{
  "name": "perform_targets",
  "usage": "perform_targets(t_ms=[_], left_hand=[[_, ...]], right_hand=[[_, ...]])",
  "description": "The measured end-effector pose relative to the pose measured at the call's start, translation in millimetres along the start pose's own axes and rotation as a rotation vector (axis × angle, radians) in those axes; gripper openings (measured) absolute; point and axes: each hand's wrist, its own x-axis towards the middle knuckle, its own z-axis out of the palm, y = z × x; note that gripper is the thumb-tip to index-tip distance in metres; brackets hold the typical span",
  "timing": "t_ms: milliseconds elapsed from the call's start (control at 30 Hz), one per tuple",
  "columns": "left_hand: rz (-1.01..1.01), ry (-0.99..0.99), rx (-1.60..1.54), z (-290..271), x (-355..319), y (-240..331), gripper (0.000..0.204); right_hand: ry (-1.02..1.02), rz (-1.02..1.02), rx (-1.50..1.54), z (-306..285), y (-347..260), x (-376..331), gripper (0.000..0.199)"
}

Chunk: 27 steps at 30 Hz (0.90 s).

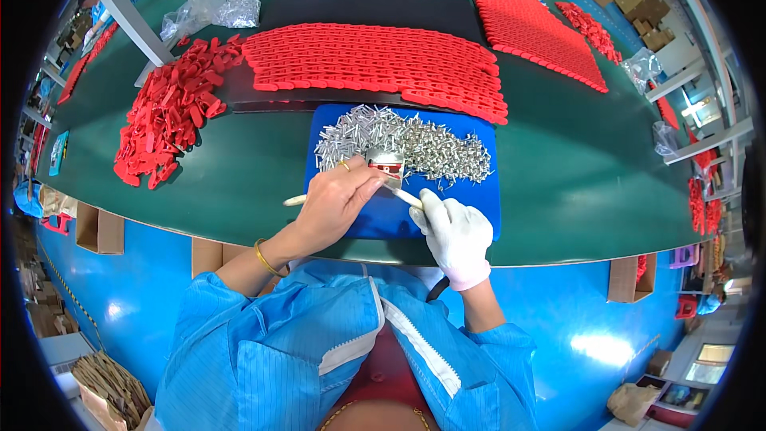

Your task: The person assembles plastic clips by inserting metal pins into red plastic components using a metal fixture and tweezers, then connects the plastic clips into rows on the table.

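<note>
One bare left hand [329, 201] and one gloved right hand [460, 238] wrap their fingers round one tool [388, 168], silver and red with two pale handles [410, 199], above one blue tray [481, 203]

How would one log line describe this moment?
left hand: bare, at metal-and-red piece; right hand: gloved, holding pale handle; blue tray: silver pieces; beyond: red parts in rows

Clear bag [215, 6] beside grey post [129, 14]; cardboard box [626, 281] lower right.
</note>
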Motion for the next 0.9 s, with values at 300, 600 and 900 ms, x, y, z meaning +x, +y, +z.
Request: perform_targets(t_ms=[300, 600, 900], left_hand=[[-0.300, 0.138, -0.738, 34, 3, 27, 0.017], [-0.399, 0.261, -1.012, 38, -3, 17, 0.017], [-0.105, 0.017, 0.158, -28, -31, -36, 0.018]], right_hand=[[0.026, 0.181, 0.429, 25, -39, -11, 0.033], [-0.053, 0.609, 1.184, 40, -75, -22, 0.036], [-0.083, 0.846, 1.067, 36, -18, -22, 0.030]])
